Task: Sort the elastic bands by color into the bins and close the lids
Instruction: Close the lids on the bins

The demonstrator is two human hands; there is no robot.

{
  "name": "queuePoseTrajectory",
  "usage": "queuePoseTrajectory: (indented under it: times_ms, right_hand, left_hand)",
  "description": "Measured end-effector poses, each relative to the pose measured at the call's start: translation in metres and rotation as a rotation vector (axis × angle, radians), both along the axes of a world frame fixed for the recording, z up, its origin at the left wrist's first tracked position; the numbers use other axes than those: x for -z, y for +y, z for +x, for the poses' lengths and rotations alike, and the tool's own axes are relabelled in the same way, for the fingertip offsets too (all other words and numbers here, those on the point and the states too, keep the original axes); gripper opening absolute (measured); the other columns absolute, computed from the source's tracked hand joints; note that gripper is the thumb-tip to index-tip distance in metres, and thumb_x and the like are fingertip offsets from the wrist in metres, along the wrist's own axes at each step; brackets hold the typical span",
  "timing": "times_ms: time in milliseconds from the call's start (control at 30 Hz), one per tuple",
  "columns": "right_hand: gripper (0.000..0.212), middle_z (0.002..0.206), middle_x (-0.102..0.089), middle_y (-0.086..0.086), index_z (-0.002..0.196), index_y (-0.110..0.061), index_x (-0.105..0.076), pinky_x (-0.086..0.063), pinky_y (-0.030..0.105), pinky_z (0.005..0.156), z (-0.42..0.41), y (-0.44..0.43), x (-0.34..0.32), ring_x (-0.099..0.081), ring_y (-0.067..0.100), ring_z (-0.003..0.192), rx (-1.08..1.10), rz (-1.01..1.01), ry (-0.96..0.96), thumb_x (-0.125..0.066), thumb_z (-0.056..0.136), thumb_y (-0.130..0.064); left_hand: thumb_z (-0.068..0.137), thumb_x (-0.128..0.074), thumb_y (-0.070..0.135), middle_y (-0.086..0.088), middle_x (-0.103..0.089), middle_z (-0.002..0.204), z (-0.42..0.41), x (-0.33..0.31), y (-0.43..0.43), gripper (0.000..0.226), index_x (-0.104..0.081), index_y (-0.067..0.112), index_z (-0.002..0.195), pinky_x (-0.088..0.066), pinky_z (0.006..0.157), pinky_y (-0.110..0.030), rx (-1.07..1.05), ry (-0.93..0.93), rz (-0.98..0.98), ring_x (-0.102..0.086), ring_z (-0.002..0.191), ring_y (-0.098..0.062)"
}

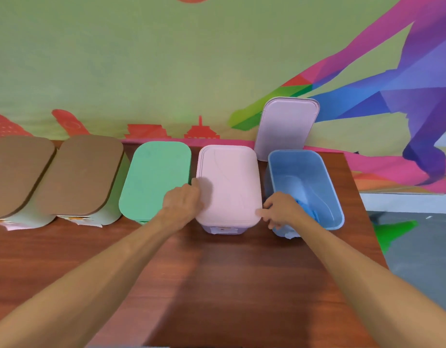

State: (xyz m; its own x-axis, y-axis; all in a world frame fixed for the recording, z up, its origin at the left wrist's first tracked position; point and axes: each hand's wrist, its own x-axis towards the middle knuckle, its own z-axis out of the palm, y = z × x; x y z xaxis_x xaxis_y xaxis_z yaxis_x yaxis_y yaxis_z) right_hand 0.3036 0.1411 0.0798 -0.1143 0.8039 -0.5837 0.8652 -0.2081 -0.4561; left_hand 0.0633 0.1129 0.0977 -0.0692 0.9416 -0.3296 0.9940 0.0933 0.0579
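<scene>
On pink bin (pixel 243 228): left hand (pixel 183 205), right hand (pixel 282 208) grip pink lid (pixel 229 182) edges; front label (pixel 223 230) unreadable.

Bright, soft-focus, edge-warped wide-angle view

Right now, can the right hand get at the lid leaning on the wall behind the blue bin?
Probably yes. The right hand sits at the pink lid's edge, beside the open blue bin. The leaning lid stands uncovered behind it; only the bin lies between, low enough to reach over.
</scene>
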Motion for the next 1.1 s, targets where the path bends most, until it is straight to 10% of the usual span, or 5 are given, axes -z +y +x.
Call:
queuePoseTrajectory:
  times_ms: [400,600,733,1000,1100]
  right_hand:
    - [0.032,0.087,-0.073,0.018,0.093,0.004,-0.068,-0.046,0.016,0.043,0.093,0.088,-0.059,-0.071,0.03,0.07,-0.346,0.138,-0.032,-0.051,0.09,-0.023]
    - [0.028,0.069,-0.066,0.01,0.079,-0.007,-0.058,-0.053,0.033,0.064,0.137,0.157,-0.093,-0.064,0.028,0.063,-0.32,0.353,-0.133,-0.05,0.089,-0.033]
    - [0.045,0.062,-0.039,0.002,0.058,-0.019,-0.029,-0.03,0.031,0.054,0.157,0.204,-0.108,-0.044,0.027,0.077,-0.352,0.482,-0.246,-0.044,0.094,-0.042]
    - [0.057,0.079,-0.049,0.005,0.06,-0.021,-0.034,-0.04,0.036,0.076,0.167,0.277,-0.088,-0.057,0.026,0.09,-0.243,0.411,-0.313,-0.017,0.094,-0.064]
    - [0.069,0.073,-0.061,0.002,0.063,-0.018,-0.047,-0.048,0.033,0.074,0.161,0.29,-0.069,-0.065,0.022,0.063,-0.179,0.33,-0.27,-0.009,0.089,-0.07]
  left_hand:
    - [0.092,-0.049,0.037,-0.006,-0.063,0.123,0.12,-0.046,0.062,0.043,-0.046,0.021,0.132,-0.046,0.093,-0.038,-0.091,-0.2,0.046,-0.056,0.114,-0.028]
    - [0.091,-0.048,0.049,-0.01,-0.058,0.128,0.16,-0.088,0.133,0.051,-0.052,0.017,0.129,-0.044,0.094,-0.035,-0.061,-0.186,0.028,-0.053,0.117,-0.028]
    - [0.089,-0.039,0.061,-0.011,-0.062,0.119,0.168,-0.101,0.188,0.056,-0.059,0.017,0.118,-0.043,0.088,-0.035,-0.122,-0.17,0.053,-0.057,0.109,-0.029]
    - [0.081,-0.021,0.077,-0.013,-0.064,0.108,0.161,-0.073,0.278,0.081,-0.061,0.015,0.112,-0.046,0.084,-0.037,-0.155,-0.191,-0.018,-0.065,0.084,-0.029]
    - [0.076,-0.025,0.08,-0.008,-0.065,0.088,0.162,-0.057,0.292,0.074,-0.062,0.018,0.095,-0.045,0.073,-0.033,-0.184,-0.239,-0.005,-0.065,0.062,-0.024]
